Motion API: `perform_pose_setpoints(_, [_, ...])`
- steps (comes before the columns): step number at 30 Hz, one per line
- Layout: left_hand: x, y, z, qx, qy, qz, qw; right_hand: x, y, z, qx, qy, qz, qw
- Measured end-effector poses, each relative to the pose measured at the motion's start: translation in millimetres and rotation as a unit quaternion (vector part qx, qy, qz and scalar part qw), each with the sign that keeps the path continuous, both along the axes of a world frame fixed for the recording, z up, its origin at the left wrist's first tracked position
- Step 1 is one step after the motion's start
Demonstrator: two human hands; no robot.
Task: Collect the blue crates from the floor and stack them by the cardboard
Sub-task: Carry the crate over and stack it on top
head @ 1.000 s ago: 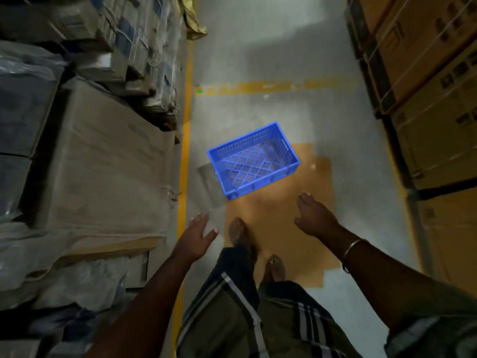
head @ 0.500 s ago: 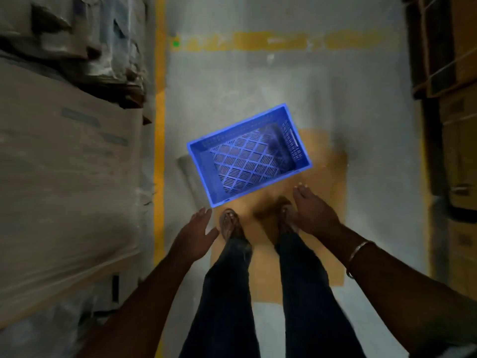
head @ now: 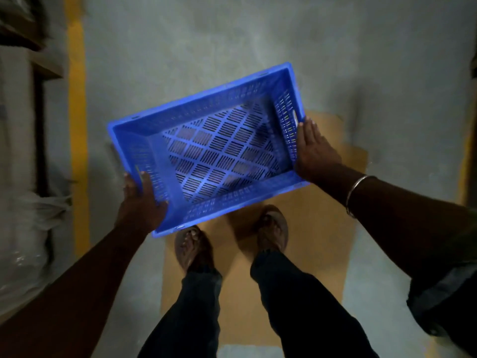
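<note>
A blue perforated plastic crate (head: 206, 153) sits tilted in the middle of the view, above the grey floor and the far edge of a flat brown cardboard sheet (head: 325, 215). My left hand (head: 140, 202) grips the crate's left short end, thumb curled over the rim onto the inner wall. My right hand (head: 313, 151) lies flat against the outside of the right short end, fingers straight, fingertips by the handle slot. The crate holds nothing. Whether it still touches the floor is unclear.
My two sandalled feet (head: 232, 239) stand on the cardboard just behind the crate. A yellow floor line (head: 77, 125) runs along the left, beside wrapped goods (head: 23, 215) and a shelf. Another yellow strip (head: 467, 156) marks the right edge.
Both hands reached forward from open air and now sit on the crate's two short ends. The view has dropped much closer to the crate.
</note>
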State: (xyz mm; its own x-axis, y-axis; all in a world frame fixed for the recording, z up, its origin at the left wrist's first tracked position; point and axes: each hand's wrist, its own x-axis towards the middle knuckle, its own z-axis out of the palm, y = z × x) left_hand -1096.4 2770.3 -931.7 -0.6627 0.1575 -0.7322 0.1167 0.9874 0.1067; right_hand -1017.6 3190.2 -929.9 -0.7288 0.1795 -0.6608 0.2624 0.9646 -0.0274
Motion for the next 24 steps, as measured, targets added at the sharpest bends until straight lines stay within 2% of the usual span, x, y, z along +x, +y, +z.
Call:
perform_pose_setpoints(5, [-10.4, 6.9, -10.4, -0.029, 0.043, 0.040, 0.998, 7.2, 13.2, -24.3, -0.024, 0.087, -0.008, 0.996])
perform_pose_setpoints(8, [-16.2, -4.9, -15.9, -0.009, 0.078, 0.060, 0.995, 8.3, 18.1, -23.8, -0.025, 0.115, -0.010, 0.993])
perform_pose_setpoints(12, [-21.8, -2.3, -1.4, 0.041, 0.133, 0.096, 0.986, 2.8, 19.6, -13.6, -0.028, 0.117, -0.061, 0.991])
perform_pose_setpoints(17, [-35.5, 25.2, 65.0, 0.050, 0.181, 0.085, 0.979, 16.3, 20.1, 36.5, -0.021, 0.115, -0.120, 0.986])
perform_pose_setpoints(21, [-46.5, 54.6, 148.0, 0.061, 0.154, 0.017, 0.986, 77.9, 29.5, 99.8, -0.016, 0.098, -0.180, 0.979])
perform_pose_setpoints(24, [-53.5, 93.0, 222.0, 0.082, 0.166, -0.042, 0.982, 136.0, 26.9, 172.9, -0.035, 0.096, -0.257, 0.961])
